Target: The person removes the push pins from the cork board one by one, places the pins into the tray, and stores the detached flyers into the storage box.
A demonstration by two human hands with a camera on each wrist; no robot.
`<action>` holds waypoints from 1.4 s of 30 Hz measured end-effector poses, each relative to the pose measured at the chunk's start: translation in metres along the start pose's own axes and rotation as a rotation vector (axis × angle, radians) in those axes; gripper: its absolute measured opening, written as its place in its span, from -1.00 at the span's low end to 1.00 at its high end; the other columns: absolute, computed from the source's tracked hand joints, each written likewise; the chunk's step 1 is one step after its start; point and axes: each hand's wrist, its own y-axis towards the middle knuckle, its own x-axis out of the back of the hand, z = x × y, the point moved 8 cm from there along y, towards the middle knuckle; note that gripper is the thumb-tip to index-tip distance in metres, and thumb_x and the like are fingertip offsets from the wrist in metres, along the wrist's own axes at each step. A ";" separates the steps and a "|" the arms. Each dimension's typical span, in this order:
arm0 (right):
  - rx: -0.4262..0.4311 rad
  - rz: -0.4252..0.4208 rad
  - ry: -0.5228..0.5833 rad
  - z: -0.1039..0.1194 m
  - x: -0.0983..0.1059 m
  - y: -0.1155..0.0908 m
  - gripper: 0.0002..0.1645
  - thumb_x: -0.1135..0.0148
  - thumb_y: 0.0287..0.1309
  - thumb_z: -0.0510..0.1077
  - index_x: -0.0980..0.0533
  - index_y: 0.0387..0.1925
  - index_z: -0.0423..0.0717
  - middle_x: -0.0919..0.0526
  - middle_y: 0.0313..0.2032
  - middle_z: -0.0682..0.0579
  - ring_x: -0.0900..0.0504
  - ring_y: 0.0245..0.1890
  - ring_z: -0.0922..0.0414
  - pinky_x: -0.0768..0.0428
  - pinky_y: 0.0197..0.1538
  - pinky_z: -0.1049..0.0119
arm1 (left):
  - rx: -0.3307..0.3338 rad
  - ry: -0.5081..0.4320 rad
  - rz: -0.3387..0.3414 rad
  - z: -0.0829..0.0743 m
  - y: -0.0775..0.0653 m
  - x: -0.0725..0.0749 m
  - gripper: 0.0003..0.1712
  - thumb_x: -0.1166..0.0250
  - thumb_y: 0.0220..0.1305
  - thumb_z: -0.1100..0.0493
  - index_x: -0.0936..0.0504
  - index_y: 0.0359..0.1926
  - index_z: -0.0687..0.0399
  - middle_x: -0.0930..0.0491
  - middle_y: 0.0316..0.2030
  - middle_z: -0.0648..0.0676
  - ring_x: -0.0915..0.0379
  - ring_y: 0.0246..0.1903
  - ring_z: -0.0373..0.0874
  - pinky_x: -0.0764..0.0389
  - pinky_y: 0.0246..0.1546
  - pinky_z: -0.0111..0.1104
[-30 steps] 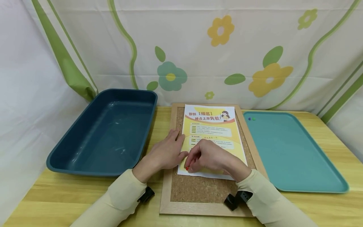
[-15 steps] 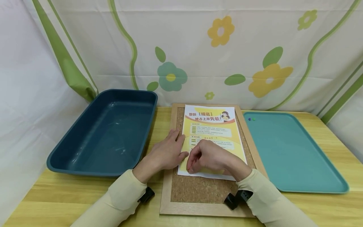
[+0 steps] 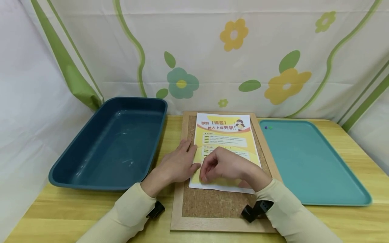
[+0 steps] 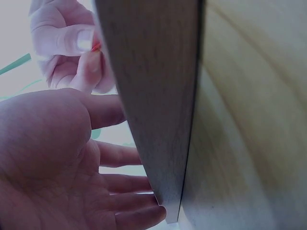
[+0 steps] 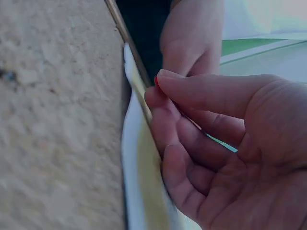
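From where I stand: cork board [image 3: 209, 206] w/ pale wood frame lies flat, long side pointing away, bare cork strip at the near end. On it, a sheet [image 3: 223, 136], white w/ yellow bkgd, red Chinese hdg & cartoon fig. top R, set slightly askew; top edge overlaps the frame's far rail, btm edge looks wavy. Tiny red piece [image 5: 156, 81], mostly hidden, shape unclear, is pinched btwn thumb & fingertip of the R hand [image 3: 226, 163], nr sheet's lower L corner.
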 end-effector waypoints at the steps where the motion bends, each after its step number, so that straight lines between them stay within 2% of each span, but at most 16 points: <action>1: -0.001 -0.007 -0.004 0.000 0.002 0.000 -0.92 -0.52 0.14 -0.29 -0.80 -0.38 -0.05 -0.81 -0.45 0.07 -0.67 -0.42 0.23 -0.60 -0.23 0.37 | 0.000 0.001 -0.001 0.000 0.000 0.000 -0.19 -0.22 0.58 -0.13 -0.25 0.64 0.14 -0.03 0.69 0.26 0.12 0.71 0.11 -0.51 0.41 0.10; 7: -0.004 -0.062 -0.029 0.003 0.018 -0.005 -0.95 -0.50 0.19 -0.28 -0.78 -0.34 -0.08 -0.81 -0.43 0.08 -0.70 -0.41 0.17 -0.59 -0.26 0.35 | 0.002 -0.004 -0.003 0.000 0.000 0.000 -0.20 -0.22 0.58 -0.12 -0.25 0.63 0.14 -0.04 0.69 0.27 0.11 0.71 0.13 -0.47 0.44 0.10; 16: -0.021 -0.144 0.016 0.003 0.037 -0.011 -0.95 -0.51 0.25 -0.25 -0.76 -0.26 -0.16 -0.83 -0.34 0.04 -0.80 -0.27 -0.01 -0.71 -0.11 0.16 | -0.006 0.001 -0.001 0.000 -0.002 -0.001 -0.22 -0.20 0.59 -0.10 -0.26 0.63 0.17 -0.05 0.68 0.28 0.07 0.70 0.15 -0.44 0.47 0.08; 25: -0.056 -0.216 -0.034 -0.001 0.052 -0.016 -0.89 -0.52 0.25 -0.20 -0.80 -0.19 -0.13 -0.85 -0.28 0.04 -0.78 -0.26 0.12 -0.70 -0.07 0.24 | -0.013 -0.002 -0.001 -0.001 -0.002 -0.001 -0.22 -0.19 0.60 -0.10 -0.25 0.63 0.17 -0.04 0.68 0.28 0.08 0.70 0.14 -0.43 0.49 0.06; 33: -0.071 -0.279 -0.083 -0.005 0.068 -0.022 -0.89 -0.49 0.28 -0.19 -0.80 -0.18 -0.12 -0.84 -0.22 0.04 -0.75 -0.22 0.11 -0.67 -0.06 0.14 | -0.010 -0.002 0.006 -0.002 -0.001 -0.001 -0.22 -0.18 0.61 -0.09 -0.24 0.64 0.17 -0.03 0.69 0.27 0.09 0.71 0.14 -0.41 0.50 0.05; 42: -0.101 -0.330 -0.098 -0.008 0.082 -0.028 -0.86 -0.50 0.28 -0.15 -0.80 -0.18 -0.13 -0.83 -0.19 0.00 -0.71 -0.20 0.09 -0.61 -0.06 0.20 | -0.011 0.000 0.011 -0.002 -0.002 -0.002 -0.22 -0.16 0.62 -0.10 -0.22 0.64 0.17 -0.01 0.69 0.29 0.11 0.71 0.16 -0.39 0.52 0.04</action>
